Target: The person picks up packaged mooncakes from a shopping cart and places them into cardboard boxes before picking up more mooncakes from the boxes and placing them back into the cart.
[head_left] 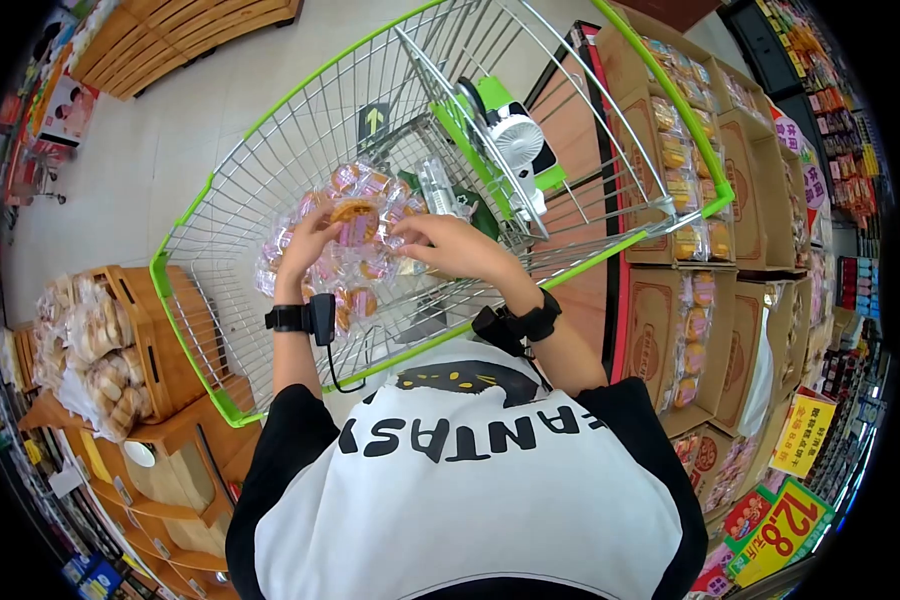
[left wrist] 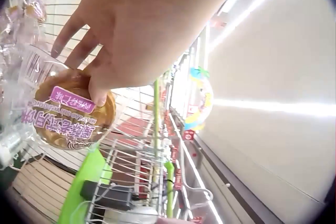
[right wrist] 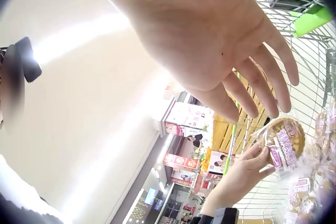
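A round golden mooncake [left wrist: 73,111] in a clear wrapper with purple print is in my left hand [left wrist: 126,29], the thumb over its printed face and the other fingers behind it. In the head view this mooncake [head_left: 353,212] is above a heap of similar wrapped mooncakes [head_left: 355,300] inside the shopping cart. My right hand [head_left: 448,245] hovers at the heap's right side, fingers spread and slightly bent. The right wrist view shows its palm [right wrist: 210,29] with nothing in it, fingertips close to the mooncake that my left hand [right wrist: 244,174] holds.
The cart's green-edged wire basket [head_left: 195,290] surrounds both hands. A white fan [head_left: 517,140] is mounted near its child seat. Cardboard boxes [head_left: 655,320] of wrapped pastries line the right side. A wooden stand with bagged bread [head_left: 100,330] is at the left.
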Motion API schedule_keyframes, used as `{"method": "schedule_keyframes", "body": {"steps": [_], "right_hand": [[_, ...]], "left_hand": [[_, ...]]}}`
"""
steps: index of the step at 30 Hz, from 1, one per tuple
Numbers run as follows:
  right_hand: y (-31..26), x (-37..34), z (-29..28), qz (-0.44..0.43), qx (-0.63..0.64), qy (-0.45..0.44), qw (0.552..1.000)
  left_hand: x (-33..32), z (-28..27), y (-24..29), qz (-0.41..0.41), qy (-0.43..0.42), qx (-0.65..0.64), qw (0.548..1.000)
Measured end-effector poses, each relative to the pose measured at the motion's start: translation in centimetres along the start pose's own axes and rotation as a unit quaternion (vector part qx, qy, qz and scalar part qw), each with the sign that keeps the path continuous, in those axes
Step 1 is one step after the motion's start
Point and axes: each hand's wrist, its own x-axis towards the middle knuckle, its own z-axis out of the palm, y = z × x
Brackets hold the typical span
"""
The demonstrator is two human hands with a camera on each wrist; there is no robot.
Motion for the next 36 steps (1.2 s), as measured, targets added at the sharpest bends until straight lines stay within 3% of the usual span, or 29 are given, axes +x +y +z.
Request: {"method": "schedule_keyframes", "body": {"steps": [4,6,10,12,15,22,27,32,36], "right_hand": [[-0.5,-2.6,-1.6,-0.015,-0.003,0.035,0.999],[-0.5,-3.9,-2.3,-0.021,-0.017,0.05,0.998],[-1.7,-7.0,-4.1,-0.003,0.018,0.069,0.997],[-1.8,-8.4,-4.6,-0.002,0.021,0.076,0.997],[-1.6,-10.6,-4.9,-0.033,0.101,0.16,0.981],[-1.5,-16.3,-6.6,-0.025,0.171,0.183,0.968],[0.4,-19.9,-6.8,0.006,0.279,0.226,0.933],[0.5,-24.1,-8.0,0.035,0.298,0.238,0.924],[1.3,-27.4,-8.3,0.029,0.29,0.264,0.92]], "left_hand": [[-2.6,1.5,5.4,0.016,0.033,0.003,0.999],[-3.9,3.0,7.5,0.041,0.075,-0.07,0.994],[-5.1,5.9,10.1,0.067,0.066,-0.128,0.987],[-5.5,7.5,11.1,0.094,0.043,-0.173,0.98],[-6.1,9.8,12.9,0.111,0.032,-0.19,0.975],[-8.2,15.8,17.3,0.11,-0.042,-0.211,0.97],[-8.9,20.0,18.7,0.099,-0.095,-0.184,0.973],[-9.5,24.1,19.6,0.1,-0.104,-0.172,0.975],[-9.4,26.9,19.8,0.111,-0.168,-0.159,0.967]]}}
